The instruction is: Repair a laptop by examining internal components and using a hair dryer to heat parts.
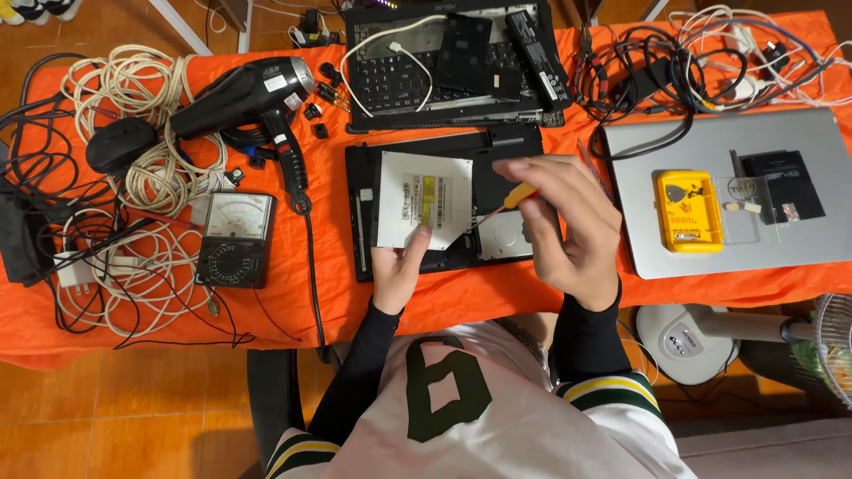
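Observation:
My left hand (pixel 399 266) holds a flat silver optical drive (pixel 417 197) by its near edge, tilted up over the opened black laptop base (pixel 448 146). My right hand (pixel 564 226) grips a small screwdriver with a yellow-orange handle (pixel 517 197); its thin tip points at the drive's right corner. Both forearms wear black sleeves. The laptop base lies on an orange cloth (pixel 293 302) over the table.
A black hair dryer (pixel 253 93), an analogue multimeter (pixel 235 239) and coils of white cable (pixel 133 177) lie left. A second opened laptop (pixel 453 62) sits behind. A silver laptop (pixel 728 191) with a yellow box (pixel 688 210) lies right, tangled cables (pixel 692 62) behind it.

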